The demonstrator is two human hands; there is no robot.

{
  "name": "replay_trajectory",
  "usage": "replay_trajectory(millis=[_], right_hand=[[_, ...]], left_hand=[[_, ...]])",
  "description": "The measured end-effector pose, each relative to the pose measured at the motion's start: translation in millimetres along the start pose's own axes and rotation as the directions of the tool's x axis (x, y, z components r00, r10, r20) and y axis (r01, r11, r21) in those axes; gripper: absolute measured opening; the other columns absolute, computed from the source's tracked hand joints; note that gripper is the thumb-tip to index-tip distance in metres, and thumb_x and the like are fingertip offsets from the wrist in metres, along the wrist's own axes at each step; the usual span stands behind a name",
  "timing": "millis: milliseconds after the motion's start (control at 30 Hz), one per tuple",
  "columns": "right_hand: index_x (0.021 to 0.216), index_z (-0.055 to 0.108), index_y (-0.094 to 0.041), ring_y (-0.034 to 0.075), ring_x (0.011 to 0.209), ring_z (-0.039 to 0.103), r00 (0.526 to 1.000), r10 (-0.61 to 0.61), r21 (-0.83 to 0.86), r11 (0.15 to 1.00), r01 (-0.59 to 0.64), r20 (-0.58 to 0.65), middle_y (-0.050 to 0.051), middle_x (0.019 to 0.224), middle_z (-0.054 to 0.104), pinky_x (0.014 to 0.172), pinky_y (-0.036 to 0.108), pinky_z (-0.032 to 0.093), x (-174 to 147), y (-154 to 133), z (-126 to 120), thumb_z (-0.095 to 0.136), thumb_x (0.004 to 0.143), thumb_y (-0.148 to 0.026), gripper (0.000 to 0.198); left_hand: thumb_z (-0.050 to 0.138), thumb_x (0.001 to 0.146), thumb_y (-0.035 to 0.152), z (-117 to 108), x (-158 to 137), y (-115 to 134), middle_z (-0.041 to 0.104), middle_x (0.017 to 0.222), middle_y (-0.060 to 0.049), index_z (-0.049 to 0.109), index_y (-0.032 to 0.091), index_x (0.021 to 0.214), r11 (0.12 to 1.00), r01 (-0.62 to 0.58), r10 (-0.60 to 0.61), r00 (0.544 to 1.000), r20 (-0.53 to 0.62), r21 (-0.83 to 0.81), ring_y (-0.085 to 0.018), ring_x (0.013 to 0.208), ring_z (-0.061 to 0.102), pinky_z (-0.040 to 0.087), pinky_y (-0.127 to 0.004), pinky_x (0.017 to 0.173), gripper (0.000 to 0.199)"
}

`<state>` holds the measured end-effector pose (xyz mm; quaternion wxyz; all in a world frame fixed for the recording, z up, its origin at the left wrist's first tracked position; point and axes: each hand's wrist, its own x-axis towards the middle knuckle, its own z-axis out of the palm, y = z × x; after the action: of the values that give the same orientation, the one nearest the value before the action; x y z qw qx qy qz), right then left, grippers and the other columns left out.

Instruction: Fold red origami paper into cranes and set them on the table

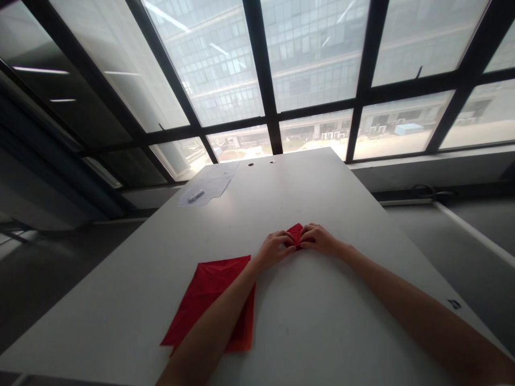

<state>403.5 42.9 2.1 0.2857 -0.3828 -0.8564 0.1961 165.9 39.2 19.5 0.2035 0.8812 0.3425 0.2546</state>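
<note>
A small folded piece of red paper (295, 231) lies on the white table, with its pointed top facing away from me. My left hand (277, 246) grips its left side, fingers bent and thumb close to the lower middle. On the right side, my right hand (317, 238) pinches the same paper, its fingertips nearly meeting those of the left. The fingers cover the paper's side corners. Beneath my left forearm sits a stack of red paper sheets (209, 284), with an orange edge showing at its lower right.
The white table (322, 316) reaches toward large dark-framed windows (277, 115). At its far left lie printed sheets (213, 185) with a white marker-like tube (196, 196) on top. A small dark mark (454, 304) is near the right edge. Two holes pierce the far end.
</note>
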Motion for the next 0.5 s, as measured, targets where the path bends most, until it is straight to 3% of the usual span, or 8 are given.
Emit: replay_trajectory(millis=[167,367,500], right_hand=[[0.091,0.077,-0.023,0.020,0.087,0.062,0.999,0.023,-0.026,0.999,-0.024,-0.030,0.005,0.089,0.072,0.087,0.033,0.044,0.7,2.0,4.0,0.054,0.093,-0.032,0.025],[0.093,0.074,-0.022,0.020,0.087,0.063,0.993,0.087,-0.030,0.996,-0.090,-0.082,0.005,0.090,0.072,0.085,0.032,0.045,1.5,2.9,8.2,0.054,0.088,-0.019,0.021],[0.085,0.073,-0.021,0.018,0.082,0.061,0.986,0.119,-0.079,0.989,-0.128,-0.118,0.004,0.086,0.068,0.079,0.028,0.043,1.1,2.3,7.5,0.059,0.084,-0.019,0.013]], left_hand=[[0.055,0.094,0.032,3.5,1.7,-1.7,0.070,0.104,-0.004,0.072,0.024,0.100,0.999,0.033,-0.032,0.999,-0.037,0.013,-0.018,0.098,0.064,0.047,-0.031,0.097,0.019],[0.054,0.092,0.023,8.5,1.0,-9.3,0.070,0.110,-0.004,0.063,0.026,0.120,0.996,0.085,-0.083,0.994,-0.078,0.025,-0.020,0.101,0.064,0.049,-0.036,0.097,0.030],[0.055,0.091,0.019,8.1,-0.4,-8.8,0.067,0.117,-0.004,0.070,0.027,0.111,0.994,0.036,-0.031,0.998,-0.054,0.104,-0.020,0.106,0.063,0.048,-0.035,0.100,0.027]])
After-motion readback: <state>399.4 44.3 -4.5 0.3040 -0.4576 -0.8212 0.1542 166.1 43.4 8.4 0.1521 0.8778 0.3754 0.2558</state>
